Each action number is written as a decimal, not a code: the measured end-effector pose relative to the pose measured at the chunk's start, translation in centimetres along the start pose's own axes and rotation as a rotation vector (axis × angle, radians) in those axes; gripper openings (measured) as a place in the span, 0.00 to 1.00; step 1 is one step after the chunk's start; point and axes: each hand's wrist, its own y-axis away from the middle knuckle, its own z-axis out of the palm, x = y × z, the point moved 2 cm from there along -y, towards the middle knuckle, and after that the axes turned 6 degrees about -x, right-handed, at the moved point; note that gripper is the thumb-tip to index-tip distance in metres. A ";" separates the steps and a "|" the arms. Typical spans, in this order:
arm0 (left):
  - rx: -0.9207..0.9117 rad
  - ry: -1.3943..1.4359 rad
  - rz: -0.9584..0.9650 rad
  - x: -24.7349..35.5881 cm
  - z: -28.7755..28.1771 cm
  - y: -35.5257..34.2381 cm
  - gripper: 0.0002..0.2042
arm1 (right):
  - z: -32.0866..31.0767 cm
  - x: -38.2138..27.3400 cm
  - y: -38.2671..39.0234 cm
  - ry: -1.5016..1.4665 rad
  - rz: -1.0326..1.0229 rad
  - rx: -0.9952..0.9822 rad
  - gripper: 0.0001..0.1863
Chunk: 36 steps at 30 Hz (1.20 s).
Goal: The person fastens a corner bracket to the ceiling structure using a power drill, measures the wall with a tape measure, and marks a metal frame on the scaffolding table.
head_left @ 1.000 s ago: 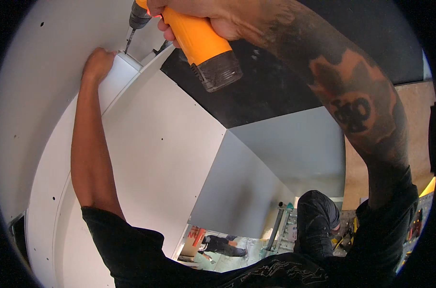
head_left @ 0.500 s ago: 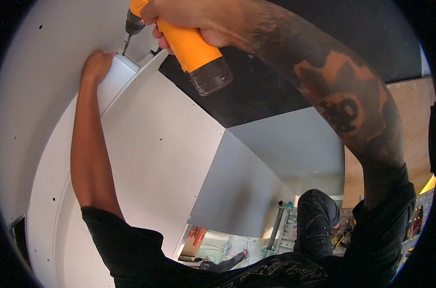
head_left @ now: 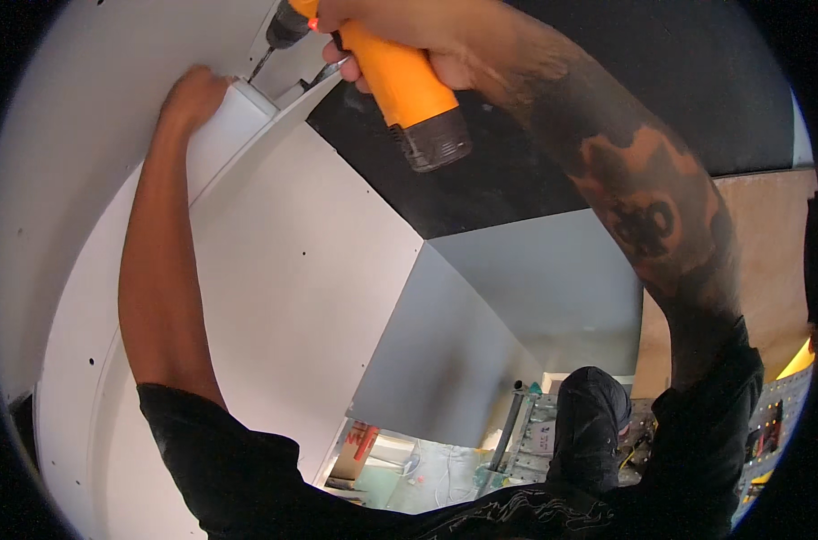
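Beside a curved white wall [head_left: 76, 180], a worker's right hand [head_left: 391, 18] clamps an orange drill [head_left: 398, 76], its bit [head_left: 262, 65] at the end of a white strip [head_left: 224, 124] that the left hand [head_left: 195, 96] touches, grip hidden, the piece seemingly positioned but its drilling apparently unfinished.

The cordless drill [head_left: 404, 81] sits at 12 o'clock in the right hand [head_left: 386, 18], its drill bit [head_left: 261, 67] at 11 by the end of the trim strip [head_left: 224, 126]. The left hand [head_left: 196, 95] is on that strip's end at 10. A plywood sheet [head_left: 751, 261] stands at 3 o'clock, a knee [head_left: 593, 409] at 4, a pipe [head_left: 505, 430] at 5.
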 end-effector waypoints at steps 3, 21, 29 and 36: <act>0.078 -0.144 -0.030 -0.2 -0.8 1.5 0.23 | 0.5 0.6 0.0 -0.086 0.076 0.015 0.09; -0.161 0.875 0.035 2.7 -3.5 8.3 0.19 | 1.7 0.4 1.2 -0.027 0.062 0.149 0.11; 0.000 0.487 0.190 -0.6 -3.1 5.5 0.20 | 1.9 0.9 1.1 -0.091 0.080 0.144 0.11; 0.194 0.024 0.197 -0.5 -2.5 3.9 0.16 | 1.5 1.4 0.7 -0.113 0.067 0.102 0.11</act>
